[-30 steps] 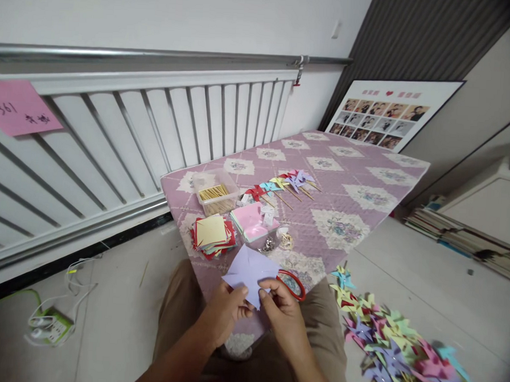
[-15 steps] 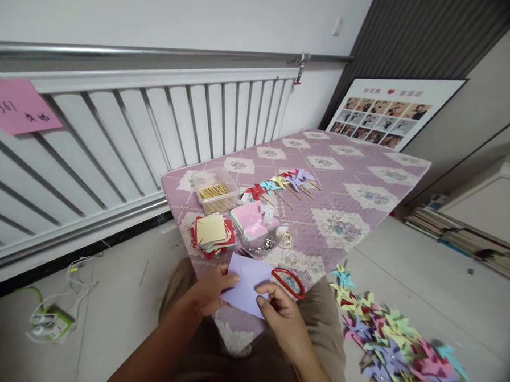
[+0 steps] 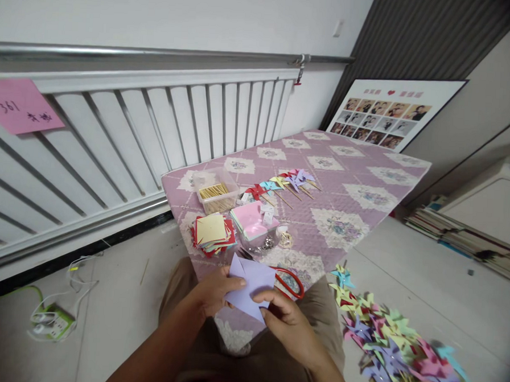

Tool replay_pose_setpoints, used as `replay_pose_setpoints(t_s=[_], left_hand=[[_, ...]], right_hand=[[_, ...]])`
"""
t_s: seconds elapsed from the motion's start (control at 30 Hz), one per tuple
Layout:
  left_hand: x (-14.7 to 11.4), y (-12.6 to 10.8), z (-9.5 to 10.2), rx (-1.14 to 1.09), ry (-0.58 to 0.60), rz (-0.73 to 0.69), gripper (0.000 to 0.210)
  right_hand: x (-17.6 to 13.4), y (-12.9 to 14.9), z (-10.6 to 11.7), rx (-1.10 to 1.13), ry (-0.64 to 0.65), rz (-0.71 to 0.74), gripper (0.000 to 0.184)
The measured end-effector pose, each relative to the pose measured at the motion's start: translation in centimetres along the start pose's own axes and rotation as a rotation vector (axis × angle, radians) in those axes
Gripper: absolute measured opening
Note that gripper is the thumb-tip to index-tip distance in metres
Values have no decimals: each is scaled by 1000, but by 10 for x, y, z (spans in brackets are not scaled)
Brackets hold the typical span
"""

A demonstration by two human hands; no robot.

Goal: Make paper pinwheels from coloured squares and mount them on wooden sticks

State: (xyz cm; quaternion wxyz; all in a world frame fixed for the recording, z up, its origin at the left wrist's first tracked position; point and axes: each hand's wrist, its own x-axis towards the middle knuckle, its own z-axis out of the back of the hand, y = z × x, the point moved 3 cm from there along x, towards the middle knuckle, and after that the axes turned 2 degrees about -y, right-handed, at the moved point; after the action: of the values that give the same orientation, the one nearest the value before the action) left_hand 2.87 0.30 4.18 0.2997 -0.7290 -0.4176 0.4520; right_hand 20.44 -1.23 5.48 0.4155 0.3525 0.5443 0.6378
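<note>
A square sheet of purple paper [image 3: 250,279] is held above the near corner of the table, with a slit showing near its upper left corner. My left hand [image 3: 221,289] pinches its left edge, thumb on top. At its lower right, the fingers of my right hand [image 3: 280,315] close on the paper's edge. Partly under the sheet lie scissors with red handles [image 3: 292,281]; their dark blades show beyond the paper's top. Just past it sit a stack of cut paper squares [image 3: 211,231], yellow on top, and a pink-topped paper pile [image 3: 249,218].
A clear box of wooden sticks [image 3: 216,192] stands by the radiator [image 3: 207,120]. Several finished pinwheels [image 3: 281,184] lie behind it. Small metal pins [image 3: 267,243] rest in a clear bag beside a round tub [image 3: 285,238]. Many pinwheels [image 3: 394,346] are heaped on the floor at right.
The purple paper has shifted slightly right and tilted, its upper left corner now standing up more. My left thumb has moved further over the sheet, and the scissor blades show more.
</note>
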Motion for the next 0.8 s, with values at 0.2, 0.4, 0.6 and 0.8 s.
replay_pose_setpoints(t_s=[0.2,0.4,0.6,0.8], left_hand=[[-3,-6,-6,74,-6,-31,17],[-3,-5,-9,150,-35,-46,15],[-6,-8,-17,166,-123,-84,6],[-7,-3,-18,113,-151,-81,14]], right_hand=[[2,3,3,-38,32,12,14],[4,2,0,-38,-21,2,16],[7,-1,-6,-31,-130,-30,23],[7,-4,-12,-27,-165,-54,27]])
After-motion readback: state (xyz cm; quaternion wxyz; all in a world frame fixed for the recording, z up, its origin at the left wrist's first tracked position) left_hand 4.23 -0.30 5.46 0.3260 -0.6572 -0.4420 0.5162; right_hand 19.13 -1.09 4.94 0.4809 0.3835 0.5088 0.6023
